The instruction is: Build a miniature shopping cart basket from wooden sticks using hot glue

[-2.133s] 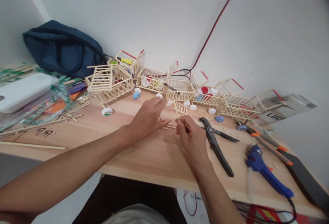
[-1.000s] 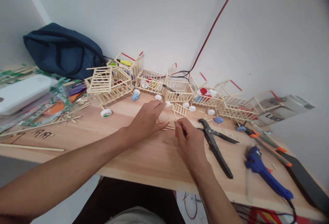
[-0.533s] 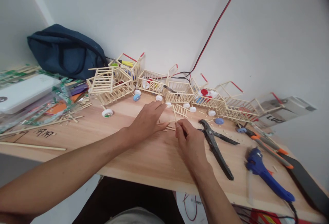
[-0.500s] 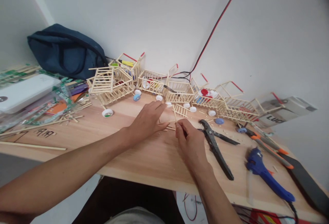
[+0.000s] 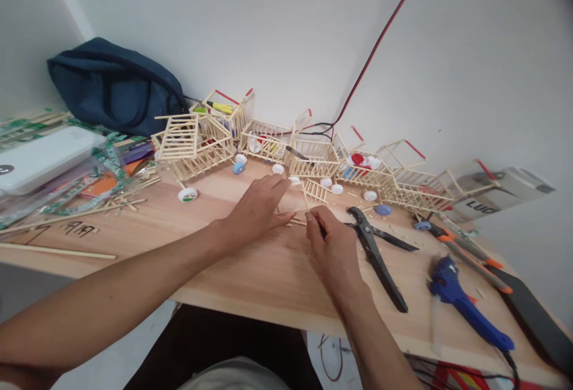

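My right hand (image 5: 332, 240) is closed in a pinch on the near end of a thin wooden stick (image 5: 305, 197), which points away from me. Left of it, my left hand (image 5: 257, 208) reaches low over the table, fingers stretched forward and thumb apart. Small wooden sticks (image 5: 299, 221) lie by its thumb; its fingertips are partly hidden, and whether they touch a stick is unclear. Just beyond both hands lies a small slatted stick panel (image 5: 316, 191). Black-handled pliers (image 5: 373, 252) rest right of my right hand.
Miniature stick carts (image 5: 313, 160) with red-tipped handles line the wall. White bottle caps (image 5: 188, 195) sit before them. A blue glue gun (image 5: 470, 303) and orange-grey pliers (image 5: 474, 261) lie right. A blue bag (image 5: 119, 88), white case (image 5: 49, 157) and packaged sticks occupy the left.
Both hands keep nearly the same place and grip. The view has shifted very slightly; nothing on the table has visibly moved.
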### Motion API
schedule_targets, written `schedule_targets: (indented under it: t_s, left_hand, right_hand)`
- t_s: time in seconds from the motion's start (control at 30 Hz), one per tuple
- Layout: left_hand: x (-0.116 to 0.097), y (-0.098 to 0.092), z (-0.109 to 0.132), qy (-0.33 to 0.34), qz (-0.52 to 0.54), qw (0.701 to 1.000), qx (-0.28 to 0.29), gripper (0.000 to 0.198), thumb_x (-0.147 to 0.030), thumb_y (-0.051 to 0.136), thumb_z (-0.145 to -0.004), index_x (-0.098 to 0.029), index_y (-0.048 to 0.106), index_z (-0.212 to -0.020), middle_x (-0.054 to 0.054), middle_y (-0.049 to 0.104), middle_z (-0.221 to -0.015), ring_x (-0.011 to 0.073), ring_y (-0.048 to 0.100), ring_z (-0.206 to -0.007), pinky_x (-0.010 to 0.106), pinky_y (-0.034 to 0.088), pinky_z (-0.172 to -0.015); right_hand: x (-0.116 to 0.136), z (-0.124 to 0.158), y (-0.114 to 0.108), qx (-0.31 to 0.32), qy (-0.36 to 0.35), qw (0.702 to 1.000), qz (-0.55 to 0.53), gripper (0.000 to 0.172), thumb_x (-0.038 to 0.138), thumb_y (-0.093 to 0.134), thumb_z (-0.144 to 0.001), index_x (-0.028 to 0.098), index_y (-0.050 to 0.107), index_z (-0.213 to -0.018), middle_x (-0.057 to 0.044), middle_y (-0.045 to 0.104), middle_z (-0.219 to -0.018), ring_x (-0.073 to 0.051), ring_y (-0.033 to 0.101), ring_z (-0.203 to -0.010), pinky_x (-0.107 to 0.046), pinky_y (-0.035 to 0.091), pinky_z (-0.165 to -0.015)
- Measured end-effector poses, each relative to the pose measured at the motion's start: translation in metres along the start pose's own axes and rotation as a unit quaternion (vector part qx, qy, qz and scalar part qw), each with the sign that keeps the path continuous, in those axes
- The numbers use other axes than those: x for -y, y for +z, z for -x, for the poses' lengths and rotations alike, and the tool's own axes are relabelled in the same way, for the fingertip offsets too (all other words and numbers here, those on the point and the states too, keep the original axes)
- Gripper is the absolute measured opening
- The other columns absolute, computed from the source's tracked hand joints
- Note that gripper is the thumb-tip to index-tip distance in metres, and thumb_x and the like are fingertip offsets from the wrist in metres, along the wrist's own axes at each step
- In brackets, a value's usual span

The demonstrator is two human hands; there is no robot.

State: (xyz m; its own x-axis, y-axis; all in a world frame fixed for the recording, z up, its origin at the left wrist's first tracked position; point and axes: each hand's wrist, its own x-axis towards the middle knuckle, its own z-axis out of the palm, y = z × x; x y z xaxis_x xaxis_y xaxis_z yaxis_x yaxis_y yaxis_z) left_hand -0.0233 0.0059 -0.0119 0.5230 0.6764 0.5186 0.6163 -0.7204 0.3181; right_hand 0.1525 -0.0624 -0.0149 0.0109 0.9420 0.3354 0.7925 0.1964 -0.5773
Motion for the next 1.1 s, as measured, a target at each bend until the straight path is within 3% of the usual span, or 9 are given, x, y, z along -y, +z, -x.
schedule_targets:
  t_s: [1.1]
  left_hand:
    - [0.0, 0.0017, 0.0006, -0.002, -0.003, 1.0, -0.003, 0.037, -0.028, 0.065, -0.081, -0.015, 0.054, -0.114, 0.01, 0.061, -0.106, 0.0255, 0.056, -0.102, 0.039, 0.047, -0.089]
  right_hand:
    - [-0.0001, -0.0003, -0.0013, 0.013, -0.005, 1.0, 0.019, 0.02, 0.029, 0.042, -0.093, 0.021, 0.051, -0.077, 0.004, 0.049, -0.059, -0.011, 0.044, -0.053, -0.022, 0.031, -0.056]
